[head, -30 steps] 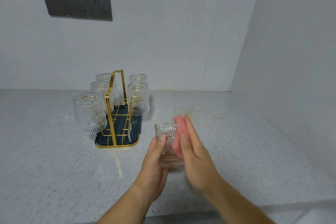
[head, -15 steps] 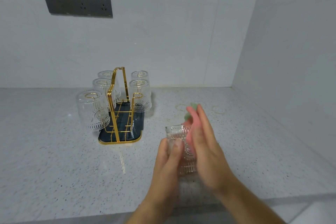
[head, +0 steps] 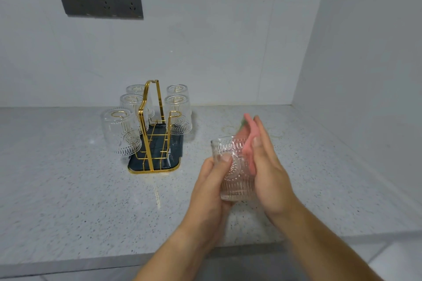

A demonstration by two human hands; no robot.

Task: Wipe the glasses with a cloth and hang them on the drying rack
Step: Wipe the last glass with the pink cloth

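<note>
left hand (head: 210, 187): lower centre of the frame, its grip clamped round the glass (head: 235, 173), thumb on the near wall.
glass: upright, right of centre, held over the front part of the desk (head: 68, 201).
right hand (head: 269, 173): fingers straight, grip apart, pressing the cloth (head: 247, 143) flat against the glass's right side.
cloth: pink (a green edge shows at its top), between the right palm and the glass.
drying rack (head: 150, 134): gold wire on a dark tray, left of centre.
hung glasses (head: 120, 131): five, upside down on the rack.
socket panel (head: 100, 0): dark, upper left, on the wall.

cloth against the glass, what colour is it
Pink, hint of green at the tip; head view, cloth pressed by the right hand to the glass.
</note>
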